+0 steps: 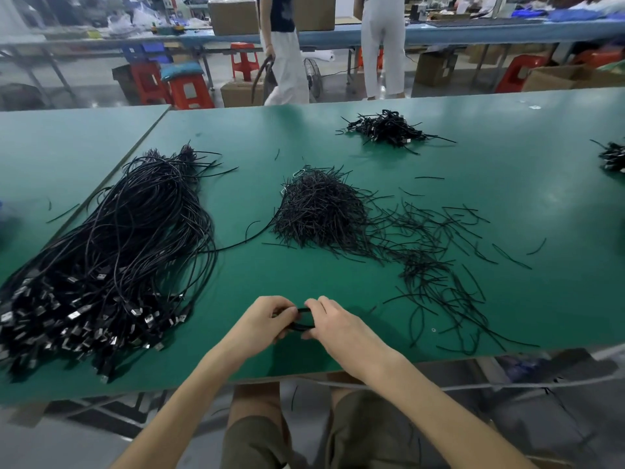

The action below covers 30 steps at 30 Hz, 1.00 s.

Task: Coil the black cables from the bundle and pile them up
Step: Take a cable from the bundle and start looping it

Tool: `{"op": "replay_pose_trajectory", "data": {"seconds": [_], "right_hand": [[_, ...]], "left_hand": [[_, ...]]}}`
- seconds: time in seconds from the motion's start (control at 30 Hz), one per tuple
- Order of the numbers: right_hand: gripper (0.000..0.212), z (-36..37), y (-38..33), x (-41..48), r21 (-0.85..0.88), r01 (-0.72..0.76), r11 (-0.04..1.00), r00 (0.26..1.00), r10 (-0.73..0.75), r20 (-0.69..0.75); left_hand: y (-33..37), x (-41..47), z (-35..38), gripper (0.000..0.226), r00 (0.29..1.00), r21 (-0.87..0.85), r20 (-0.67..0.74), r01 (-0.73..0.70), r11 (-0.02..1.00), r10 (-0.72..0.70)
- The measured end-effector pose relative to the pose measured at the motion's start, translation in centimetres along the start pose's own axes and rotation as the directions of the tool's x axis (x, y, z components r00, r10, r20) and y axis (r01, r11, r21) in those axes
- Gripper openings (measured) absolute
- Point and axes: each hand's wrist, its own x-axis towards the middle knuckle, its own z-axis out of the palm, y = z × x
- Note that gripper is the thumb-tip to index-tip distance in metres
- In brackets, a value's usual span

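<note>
A factory work floor. A long green table carries a bulk cable bundle; cardboard boxes, red stools and standing workers fill the aisle behind.

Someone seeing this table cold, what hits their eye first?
First the big cable bundle sprawled over the left of the table, metal plugs toward the near edge. Next the heap of short black ties in the middle, strays scattered to its right. At the near edge, left hand and right hand grip a small coil between them.
</note>
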Motion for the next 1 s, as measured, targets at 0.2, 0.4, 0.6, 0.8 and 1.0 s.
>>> {"op": "replay_pose_trajectory", "data": {"seconds": [0.2, 0.4, 0.6, 0.8, 1.0], "right_hand": [[0.024, -0.2, 0.5, 0.1, -0.148, -0.025, 0.989, 0.999, 0.029, 0.024], [0.016, -1.0, 0.8, -0.2, -0.171, 0.037, 0.985, 0.997, -0.026, 0.07], [0.026, -1.5, 1.1, 0.3, -0.155, 0.037, 0.987, 0.999, -0.038, -0.006], [0.02, -1.5, 1.9, 2.1, -0.146, 0.085, 0.986, 0.987, -0.103, -0.122], [0.057, -2.2, 2.7, 3.2, -0.218, -0.011, 0.976, 0.914, -0.078, -0.398]], "left_hand": [[0.4, 0.2, 0.5, 0.022, 0.999, 0.213, 0.007, -0.053, 0.976, 0.053], [1.4, -0.2, 0.5, 0.033, 0.97, 0.488, 0.23, -0.182, 0.854, 0.076], [2.5, 0.7, -0.1, 0.033, 0.957, 0.649, 0.285, -0.233, 0.724, 0.052], [0.4, 1.5, 0.6, 0.03, 0.983, 0.483, 0.158, -0.156, 0.862, 0.09], [-1.5, 3.8, 0.9, 0.036, 0.971, 0.032, -0.239, -0.004, 0.999, 0.011]]}}
